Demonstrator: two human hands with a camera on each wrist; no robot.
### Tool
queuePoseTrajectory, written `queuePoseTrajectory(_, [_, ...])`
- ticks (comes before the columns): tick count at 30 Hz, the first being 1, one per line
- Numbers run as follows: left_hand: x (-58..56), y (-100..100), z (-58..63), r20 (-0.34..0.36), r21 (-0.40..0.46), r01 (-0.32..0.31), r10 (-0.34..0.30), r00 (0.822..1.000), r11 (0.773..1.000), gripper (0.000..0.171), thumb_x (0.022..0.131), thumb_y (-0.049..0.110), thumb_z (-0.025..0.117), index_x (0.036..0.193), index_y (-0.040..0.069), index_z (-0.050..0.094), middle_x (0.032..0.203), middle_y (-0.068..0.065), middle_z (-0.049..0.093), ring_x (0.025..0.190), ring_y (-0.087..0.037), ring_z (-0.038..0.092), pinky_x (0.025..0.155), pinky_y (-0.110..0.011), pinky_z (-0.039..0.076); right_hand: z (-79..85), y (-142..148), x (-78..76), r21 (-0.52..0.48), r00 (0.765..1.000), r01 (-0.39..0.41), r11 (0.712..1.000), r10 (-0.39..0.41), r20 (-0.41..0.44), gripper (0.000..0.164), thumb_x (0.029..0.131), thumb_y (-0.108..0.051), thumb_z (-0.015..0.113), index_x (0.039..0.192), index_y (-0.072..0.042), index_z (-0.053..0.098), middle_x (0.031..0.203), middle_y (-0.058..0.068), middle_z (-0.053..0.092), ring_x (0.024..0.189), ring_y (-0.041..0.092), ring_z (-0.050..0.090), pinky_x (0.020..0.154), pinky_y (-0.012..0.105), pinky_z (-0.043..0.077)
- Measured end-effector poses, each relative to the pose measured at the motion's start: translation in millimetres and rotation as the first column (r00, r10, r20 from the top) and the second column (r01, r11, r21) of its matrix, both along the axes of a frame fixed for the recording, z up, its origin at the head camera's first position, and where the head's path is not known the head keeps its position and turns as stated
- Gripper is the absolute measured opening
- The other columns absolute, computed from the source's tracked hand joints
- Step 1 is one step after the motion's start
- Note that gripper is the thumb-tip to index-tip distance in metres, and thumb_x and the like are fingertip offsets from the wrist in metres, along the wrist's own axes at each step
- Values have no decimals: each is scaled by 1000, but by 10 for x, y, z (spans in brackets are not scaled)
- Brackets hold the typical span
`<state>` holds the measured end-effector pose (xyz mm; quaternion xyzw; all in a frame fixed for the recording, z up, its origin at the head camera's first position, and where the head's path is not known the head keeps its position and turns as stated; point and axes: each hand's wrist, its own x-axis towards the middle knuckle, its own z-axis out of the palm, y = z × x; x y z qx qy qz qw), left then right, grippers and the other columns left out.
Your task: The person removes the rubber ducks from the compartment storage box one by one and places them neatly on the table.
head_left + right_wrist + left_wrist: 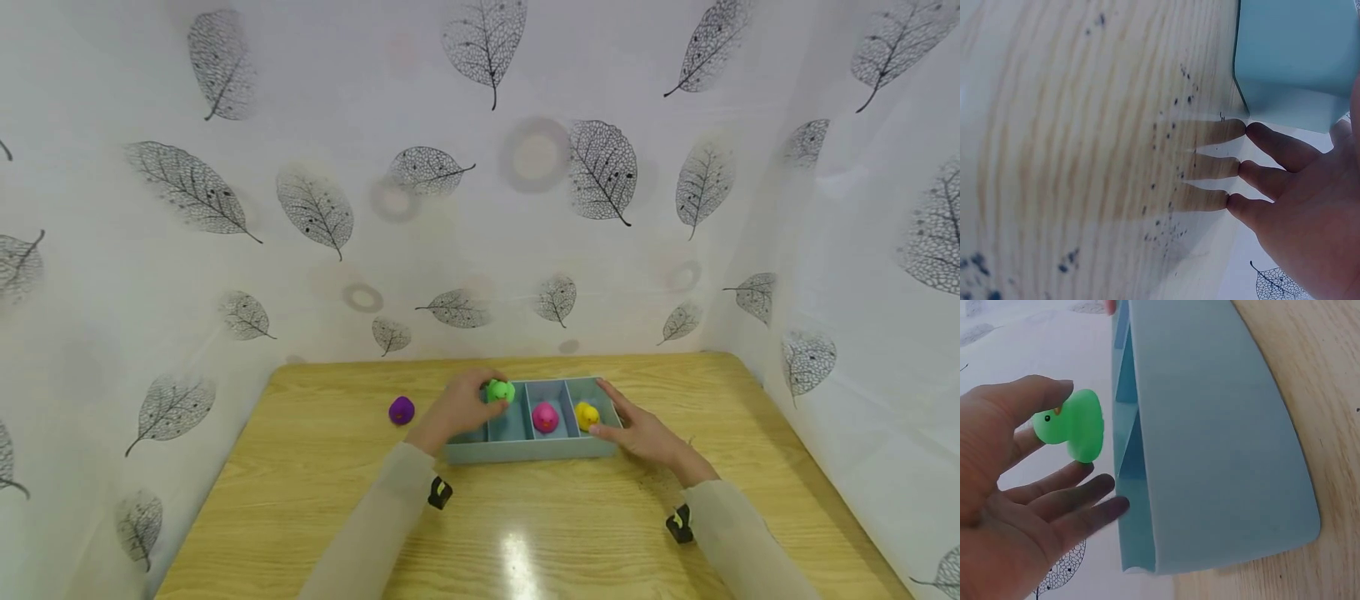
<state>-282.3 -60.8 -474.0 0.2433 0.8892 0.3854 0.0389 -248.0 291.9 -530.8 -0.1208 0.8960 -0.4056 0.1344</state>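
Note:
My left hand (463, 407) pinches a green toy duck (500, 392) between thumb and fingers. It hangs over the left part of a pale blue divided box (525, 451); in the left wrist view the duck (1085, 425) shows beside the box's open top. A pink duck (545, 418) sits in a compartment right of it, and a yellow duck (587, 416) in the rightmost one. My right hand (647, 433) rests at the box's right end, thumb near the yellow duck. In the right wrist view, straight fingertips (1254, 172) touch the table.
A purple duck (401, 410) lies on the wooden table (315, 500), left of the box. A white cloth with leaf prints (480, 250) hangs behind the table and at both sides. Dark specks mark the table by my right hand.

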Motion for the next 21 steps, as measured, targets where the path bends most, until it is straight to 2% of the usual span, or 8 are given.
queuePoseTrajectory(3, [-5,-43,-7,31,103,-30,27,999,994,38,91,14,80,128,8,71,131,-16,71,118,-37,69,98,-45,61,5,0,7,4,1000,2,1000,-2,-1,93,103,-52,63,171,-30,5,176,22,9,154,56,24,122,71,29])
queuePoseTrajectory(7, [31,-106,33,115,215,-98,74,991,972,39,91,18,82,129,12,73,134,-15,69,117,-37,71,91,-41,64,12,7,13,1,1000,-2,1000,2,-5,92,103,-50,64,171,-30,5,176,23,10,154,57,24,121,72,29])
queuePoseTrajectory(12, [58,-181,68,140,272,-167,133,981,948,42,91,23,83,130,14,74,132,-13,67,112,-30,70,84,-35,63,-10,15,11,-10,1000,1,1000,0,5,92,103,-51,63,171,-34,4,176,22,9,154,56,24,121,73,28])
queuePoseTrajectory(17, [62,-254,84,128,311,-180,147,981,933,43,92,22,81,132,9,72,128,-14,70,108,-29,69,76,-30,60,-2,18,13,-2,1000,3,1000,-3,7,90,103,-51,63,170,-39,3,176,23,10,154,56,24,121,73,29])
queuePoseTrajectory(21, [70,-326,79,152,328,-182,138,979,927,43,93,20,80,134,11,71,128,-12,70,108,-28,68,76,-27,58,0,15,11,4,1000,-2,1000,2,0,90,104,-51,62,170,-35,3,175,25,10,154,57,24,120,73,29])
